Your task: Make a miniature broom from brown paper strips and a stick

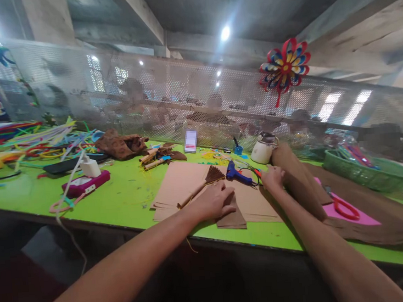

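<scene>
My left hand (214,200) lies with curled fingers on a small brown paper piece (231,218), which rests on a stack of tan paper sheets (183,180). A pleated brown paper fan on a stick (203,182) lies just beyond that hand. My right hand (273,177) is closed at the edge of a roll of brown paper (294,174) that runs back from the sheets. Just left of the right hand, a blue glue gun (236,173) lies on the sheets.
The green table (128,193) carries a white jar (263,150), red scissors (345,207) on pink paper, a green basket (365,171), a pink box with a white charger (86,179), coloured strips at far left, and a mesh screen with a pinwheel (285,67) behind.
</scene>
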Tool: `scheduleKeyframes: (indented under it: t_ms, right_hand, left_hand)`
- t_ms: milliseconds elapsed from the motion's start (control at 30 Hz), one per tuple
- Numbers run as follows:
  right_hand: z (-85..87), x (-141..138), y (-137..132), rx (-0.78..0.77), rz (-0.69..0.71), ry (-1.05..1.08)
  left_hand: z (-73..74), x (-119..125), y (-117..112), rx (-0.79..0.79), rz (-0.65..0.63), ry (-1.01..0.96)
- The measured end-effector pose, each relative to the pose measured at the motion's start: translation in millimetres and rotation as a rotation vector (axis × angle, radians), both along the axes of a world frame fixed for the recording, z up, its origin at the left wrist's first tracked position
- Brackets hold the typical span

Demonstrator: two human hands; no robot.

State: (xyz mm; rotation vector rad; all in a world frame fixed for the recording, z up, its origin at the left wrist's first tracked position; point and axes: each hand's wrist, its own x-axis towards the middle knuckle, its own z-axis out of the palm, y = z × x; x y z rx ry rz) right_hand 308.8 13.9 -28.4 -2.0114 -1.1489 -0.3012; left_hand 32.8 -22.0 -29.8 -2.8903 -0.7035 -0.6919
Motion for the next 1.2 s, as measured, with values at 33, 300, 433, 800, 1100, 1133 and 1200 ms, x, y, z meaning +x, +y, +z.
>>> scheduleKeyframes:
  t_ms: [33, 300, 433, 800, 1100, 1133, 1200]
  right_hand:
    - [2.3, -8.0, -5.4, 0.023, 0.054, -0.018]
    - [19.1, -86.3, -48.6, 0.008, 0.738, -0.127]
    - [5.4, -101.2, -59.5, -0.149, 1.041, -0.107]
    - [15.6, -92.9, -77.6, -0.426, 1.123, -0.165]
    - [14.0, -91.9, -77.0, -0.457, 1.061, -0.155]
    - [13.4, -91.0, -76.6, -0.438, 1.056, -0.166]
    - [11.4, -88.7, -74.9, -0.403, 1.066, -0.156]
  left_hand:
    - [0.1, 0.3, -0.1, -0.001, 0.001, -0.008]
    - [-9.7, 6.1, 4.8, -0.038, 0.141, -0.045]
    - [-12.2, 6.2, 9.7, -0.123, 0.185, -0.111]
    - [-4.0, 4.7, 13.8, -0.201, 0.321, -0.142]
    - [12.7, -3.1, 0.1, -0.177, 0.29, 0.078]
    - [16.2, -4.9, -2.2, -0.209, 0.289, 0.092]
    - [21.0, -7.4, -5.0, -0.278, 0.295, 0.1]
